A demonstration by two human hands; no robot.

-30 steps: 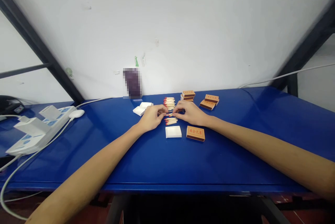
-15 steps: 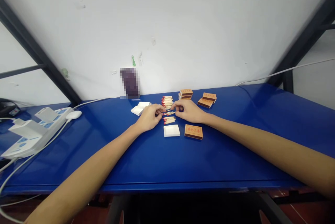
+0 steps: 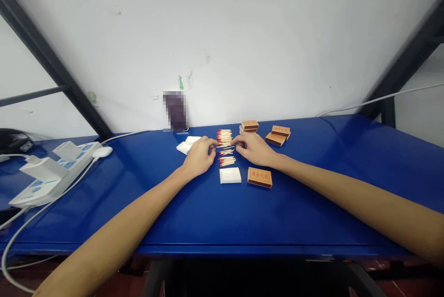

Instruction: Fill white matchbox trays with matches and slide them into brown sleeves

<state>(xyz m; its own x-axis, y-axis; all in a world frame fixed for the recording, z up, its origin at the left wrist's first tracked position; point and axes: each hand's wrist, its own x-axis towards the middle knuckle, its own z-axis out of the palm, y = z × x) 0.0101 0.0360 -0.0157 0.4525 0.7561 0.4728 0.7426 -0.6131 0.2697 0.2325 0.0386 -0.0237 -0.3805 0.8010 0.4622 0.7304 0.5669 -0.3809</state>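
Red-tipped matches lie on the blue table in a large pile (image 3: 225,136), with a few loose matches (image 3: 227,151) in front and a small group (image 3: 227,161) nearer me. At the red-head side of the pile is my left hand (image 3: 200,157), its index fingertip at the near matches and its thumb apart below. My right hand (image 3: 255,150) faces it from the plain-stick side, index finger by the match ends and thumb apart. Neither hand visibly grips a match. A white matchbox tray (image 3: 230,175) and an orange-brown matchbox (image 3: 260,177) lie closest to me.
More white trays (image 3: 187,144) sit partly behind my left hand. Behind my right hand are stacked matchboxes (image 3: 250,125), with further matchboxes (image 3: 277,135) to the right. A white power strip (image 3: 52,181) with plugs and cables occupies the left. A blurred purple item (image 3: 176,111) stands against the wall.
The view has shifted slightly, moving everything a little right and down in the picture. My left thumb has moved away from its index finger. Both hands stay beside the matches.
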